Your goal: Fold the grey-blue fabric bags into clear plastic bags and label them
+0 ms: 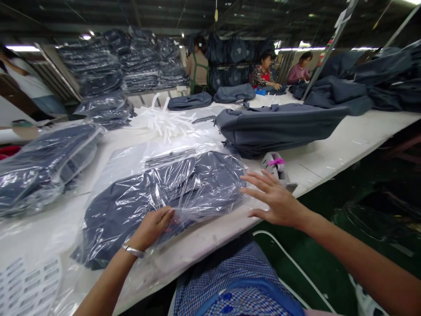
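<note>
A dark blue-grey fabric bag (125,210) lies flat on the table before me, inside a clear plastic bag (187,188) with shiny creases. My left hand (157,224) is closed on the near edge of the plastic, thumb on top, and a silver bracelet circles that wrist. Off the right end of the wrapped bag, my right hand (274,199) is held with its fingers spread and nothing in them. Just beyond that hand stands a grey tape dispenser (274,164) with a pink strip on it.
An unwrapped bag (279,127) lies behind the dispenser. White strips (167,120) are heaped at the back, and wrapped bags (42,162) lie at left. A white slotted plastic piece (31,281) sits at front left. Several people work beyond; the table edge (210,252) runs close to my apron.
</note>
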`<state>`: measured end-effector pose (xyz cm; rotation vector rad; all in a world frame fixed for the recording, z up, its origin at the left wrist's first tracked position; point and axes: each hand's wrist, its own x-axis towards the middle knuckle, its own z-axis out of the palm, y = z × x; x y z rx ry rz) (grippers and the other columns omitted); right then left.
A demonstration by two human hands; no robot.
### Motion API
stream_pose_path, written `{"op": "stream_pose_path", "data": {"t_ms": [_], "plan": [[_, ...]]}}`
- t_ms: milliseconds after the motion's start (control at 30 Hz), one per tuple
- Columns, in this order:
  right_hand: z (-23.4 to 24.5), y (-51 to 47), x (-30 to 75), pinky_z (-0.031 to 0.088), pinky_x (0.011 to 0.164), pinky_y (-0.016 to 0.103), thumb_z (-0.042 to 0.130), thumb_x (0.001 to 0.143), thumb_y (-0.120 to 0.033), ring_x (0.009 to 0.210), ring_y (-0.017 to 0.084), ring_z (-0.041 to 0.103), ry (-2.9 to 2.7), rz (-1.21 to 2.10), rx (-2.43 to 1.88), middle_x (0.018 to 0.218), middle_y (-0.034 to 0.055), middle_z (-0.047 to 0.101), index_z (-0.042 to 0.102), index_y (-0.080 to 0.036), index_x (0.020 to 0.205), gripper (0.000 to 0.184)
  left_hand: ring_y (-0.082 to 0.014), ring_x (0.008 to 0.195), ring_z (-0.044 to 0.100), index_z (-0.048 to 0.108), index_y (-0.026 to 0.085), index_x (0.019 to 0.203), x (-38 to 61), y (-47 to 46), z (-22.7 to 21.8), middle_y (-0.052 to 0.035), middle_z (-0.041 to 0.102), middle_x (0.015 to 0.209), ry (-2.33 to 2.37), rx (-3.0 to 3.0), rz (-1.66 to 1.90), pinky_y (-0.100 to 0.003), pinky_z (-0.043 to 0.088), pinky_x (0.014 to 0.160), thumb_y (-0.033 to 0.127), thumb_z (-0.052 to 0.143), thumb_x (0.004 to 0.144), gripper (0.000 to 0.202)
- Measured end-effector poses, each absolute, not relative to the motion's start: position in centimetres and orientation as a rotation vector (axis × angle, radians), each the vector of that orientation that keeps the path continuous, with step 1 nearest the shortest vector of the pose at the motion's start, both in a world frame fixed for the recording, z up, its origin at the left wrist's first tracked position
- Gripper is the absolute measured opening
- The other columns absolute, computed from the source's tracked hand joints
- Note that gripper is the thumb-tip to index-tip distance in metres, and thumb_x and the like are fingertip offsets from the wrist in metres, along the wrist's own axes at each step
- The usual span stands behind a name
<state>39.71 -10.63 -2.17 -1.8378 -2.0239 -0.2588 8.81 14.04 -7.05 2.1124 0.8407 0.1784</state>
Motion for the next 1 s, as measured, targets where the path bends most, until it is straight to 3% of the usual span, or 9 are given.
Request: {"op": "stream_pose_path", "data": {"t_ms": [167, 267, 433, 500, 600, 700, 767, 867, 1000], "plan": [[-5.2, -10.9, 38.3, 0.018, 0.117, 0.06, 0.062, 0.086, -0.02, 0.141, 0.031, 0.034, -2.13, -0.442, -1.867, 0.149, 0.0072, 0.045, 0.069, -0.021, 0.088, 0.007, -0.0193, 0.058, 0.062, 0.058, 0.021, 0.071, 8.6, 14.2, -7.3, -0.0025, 0.066, 0.069, 0.843, 2.186, 0.147, -0.027, 0.048, 0.056, 0.062, 0.042, 0.086, 0.046], [-5.2, -11.1, 38.7, 0.018, 0.118, 0.059, 0.063, 0.085, -0.02, 0.14, 0.03, 0.036, -2.154, -0.49, -1.776, 0.146, 0.0064, 0.048, 0.067, -0.021, 0.08, 0.007, -0.0181, 0.058, 0.062, 0.06, 0.021, 0.074, 8.5, 14.2, -7.3, -0.0019, 0.066, 0.068, 0.838, 2.271, 0.128, -0.027, 0.047, 0.06, 0.059, 0.037, 0.089, 0.047], [-4.4, -9.5, 40.1, 0.017, 0.118, 0.058, 0.064, 0.086, -0.027, 0.142, 0.033, 0.03, -2.116, -0.54, -1.736, 0.153, 0.0096, 0.039, 0.064, -0.019, 0.076, 0.013, -0.0167, 0.057, 0.061, 0.057, 0.021, 0.075, 8.4, 14.3, -7.1, -0.0006, 0.066, 0.068, 0.827, 2.327, 0.09, -0.026, 0.044, 0.062, 0.056, 0.033, 0.093, 0.046], [-4.5, -8.2, 41.2, 0.018, 0.117, 0.058, 0.061, 0.088, -0.027, 0.141, 0.032, 0.033, -2.135, -0.48, -1.712, 0.149, 0.0103, 0.045, 0.064, -0.019, 0.079, 0.012, -0.0161, 0.056, 0.061, 0.056, 0.021, 0.075, 8.5, 14.2, -6.9, -0.0004, 0.066, 0.068, 0.815, 2.324, 0.084, -0.026, 0.043, 0.061, 0.055, 0.033, 0.093, 0.045], [-5.3, -7.0, 42.9, 0.033, 0.11, 0.05, 0.052, 0.094, -0.028, 0.118, 0.025, 0.059, -2.183, -0.245, -1.663, 0.115, 0.0085, 0.069, 0.063, -0.021, 0.087, 0.014, -0.0158, 0.056, 0.06, 0.057, 0.02, 0.074, 8.5, 14.1, -6.7, -0.0006, 0.066, 0.067, 0.795, 2.335, 0.094, -0.026, 0.044, 0.061, 0.055, 0.034, 0.093, 0.046], [-6.9, -6.7, 44.2, 0.049, 0.078, 0.031, 0.048, 0.096, -0.036, 0.074, 0.017, 0.067, -2.022, 0.061, -1.79, 0.078, 0.0017, 0.07, 0.059, -0.022, 0.089, 0.019, -0.0163, 0.059, 0.062, 0.06, 0.02, 0.076, 8.4, 14.1, -6.7, -0.0017, 0.068, 0.071, 0.779, 2.295, 0.098, -0.026, 0.046, 0.061, 0.056, 0.035, 0.092, 0.046], [-7.8, -6.6, 44.8, 0.044, 0.061, 0.025, 0.046, 0.097, -0.042, 0.056, 0.014, 0.062, -1.845, 0.248, -1.883, 0.072, -0.0009, 0.068, 0.055, -0.023, 0.091, 0.023, -0.0168, 0.061, 0.064, 0.06, 0.02, 0.077, 8.3, 14.2, -6.9, -0.0022, 0.069, 0.075, 0.776, 2.248, 0.098, -0.026, 0.047, 0.061, 0.057, 0.037, 0.091, 0.047], [-8.4, -5.7, 45.4, 0.041, 0.062, 0.024, 0.045, 0.097, -0.044, 0.055, 0.014, 0.06, -1.721, 0.355, -1.915, 0.068, -0.0021, 0.067, 0.054, -0.023, 0.091, 0.023, -0.0174, 0.062, 0.064, 0.059, 0.02, 0.075, 8.3, 14.5, -7.2, -0.0024, 0.069, 0.075, 0.794, 2.171, 0.106, -0.028, 0.051, 0.061, 0.06, 0.041, 0.089, 0.047], [-8.1, -4.2, 45.8, 0.034, 0.06, 0.026, 0.049, 0.095, -0.045, 0.06, 0.017, 0.06, -1.826, 0.057, -2.074, 0.066, 0.0017, 0.066, 0.061, -0.022, 0.085, 0.028, -0.024, 0.08, 0.069, 0.057, 0.02, 0.076, 8.5, 14.8, -7.5, -0.005, 0.07, 0.081, 0.866, 1.946, 0.097, -0.032, 0.057, 0.062, 0.067, 0.048, 0.082, 0.049]]}}
